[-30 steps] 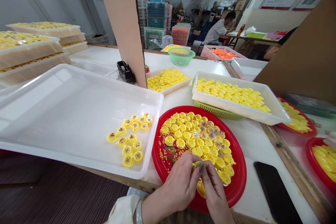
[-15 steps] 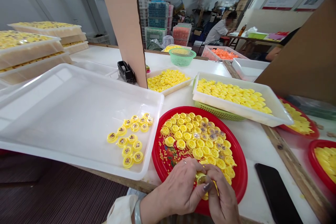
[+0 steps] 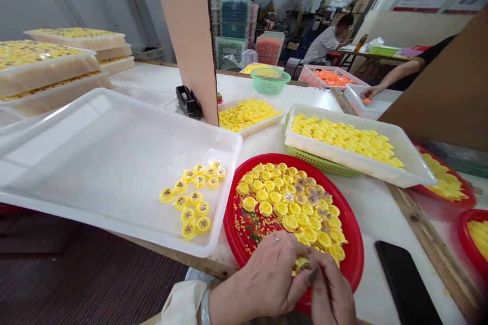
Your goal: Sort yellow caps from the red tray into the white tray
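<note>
Both my hands meet over the near rim of a red round tray (image 3: 351, 244) heaped with yellow plastic caps (image 3: 290, 203). My left hand (image 3: 267, 277), a ring on one finger, pinches one yellow cap (image 3: 301, 263) between thumb and fingers. My right hand (image 3: 333, 292) presses fingertips onto the same cap from the right. To the left, a large white tray (image 3: 95, 162) holds a small cluster of finished yellow caps (image 3: 192, 195) with dark centres near its right corner.
A white tray of yellow caps (image 3: 354, 144) rests on a green basket behind the red tray; a smaller one (image 3: 247, 114) lies further back. A black phone (image 3: 406, 284) lies at the right. Stacked filled trays (image 3: 49, 68) stand at left, a cardboard divider (image 3: 186, 35) upright. Another person's hand (image 3: 368, 94) reaches in far right.
My hands have drawn the cap slightly toward me, off the pile to the tray's near rim. The view shifted a little right. Another person's arm has appeared at far right.
</note>
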A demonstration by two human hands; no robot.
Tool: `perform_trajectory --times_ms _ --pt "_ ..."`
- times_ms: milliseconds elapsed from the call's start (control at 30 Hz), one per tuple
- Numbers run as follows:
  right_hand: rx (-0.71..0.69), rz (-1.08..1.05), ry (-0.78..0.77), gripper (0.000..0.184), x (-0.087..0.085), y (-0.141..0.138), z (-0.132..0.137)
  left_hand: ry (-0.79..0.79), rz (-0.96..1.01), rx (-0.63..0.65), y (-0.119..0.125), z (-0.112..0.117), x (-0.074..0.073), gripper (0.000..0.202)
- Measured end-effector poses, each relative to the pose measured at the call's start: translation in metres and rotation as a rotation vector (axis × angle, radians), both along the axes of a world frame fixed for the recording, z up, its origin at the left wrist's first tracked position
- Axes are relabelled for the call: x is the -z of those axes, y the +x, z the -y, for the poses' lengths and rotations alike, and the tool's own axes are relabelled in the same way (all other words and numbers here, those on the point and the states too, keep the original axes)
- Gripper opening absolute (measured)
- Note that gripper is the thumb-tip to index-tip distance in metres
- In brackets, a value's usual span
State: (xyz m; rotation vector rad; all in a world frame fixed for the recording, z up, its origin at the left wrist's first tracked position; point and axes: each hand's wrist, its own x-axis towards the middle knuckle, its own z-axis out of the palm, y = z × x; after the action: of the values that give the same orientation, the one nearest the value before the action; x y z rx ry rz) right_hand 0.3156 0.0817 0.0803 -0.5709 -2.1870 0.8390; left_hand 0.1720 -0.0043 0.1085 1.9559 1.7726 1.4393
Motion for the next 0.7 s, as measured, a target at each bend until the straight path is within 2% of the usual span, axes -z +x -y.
perform_trajectory --times_ms 67,133,200,267,367,533,700 --pt "0.03 -0.007 -0.072 0.019 -0.001 -0.003 0.006 -0.031 0.03 -0.002 0.002 0.0 -0.002 0.02" --pt "0.076 -0.064 -0.04 0.018 -0.002 -0.005 0.009 -0.06 0.073 0.009 0.005 0.0 -0.003 0.024" --pt "0.086 -0.144 0.072 0.016 -0.004 -0.006 0.007 -0.086 0.131 0.009 0.008 0.0 -0.002 0.033" --pt "0.027 -0.192 0.204 0.015 -0.009 -0.005 0.002 -0.109 0.168 -0.011 0.009 0.0 -0.001 0.048" --pt "-0.06 -0.118 0.32 0.015 -0.022 -0.006 -0.006 -0.116 0.15 -0.035 0.008 0.0 0.002 0.058" --pt "-0.048 0.086 0.299 0.015 -0.04 -0.005 -0.009 -0.069 0.068 -0.043 0.005 0.0 0.001 0.051" --pt "-0.046 0.104 0.249 0.018 -0.029 0.002 -0.013 -0.164 0.121 -0.011 0.006 0.004 -0.004 0.042"
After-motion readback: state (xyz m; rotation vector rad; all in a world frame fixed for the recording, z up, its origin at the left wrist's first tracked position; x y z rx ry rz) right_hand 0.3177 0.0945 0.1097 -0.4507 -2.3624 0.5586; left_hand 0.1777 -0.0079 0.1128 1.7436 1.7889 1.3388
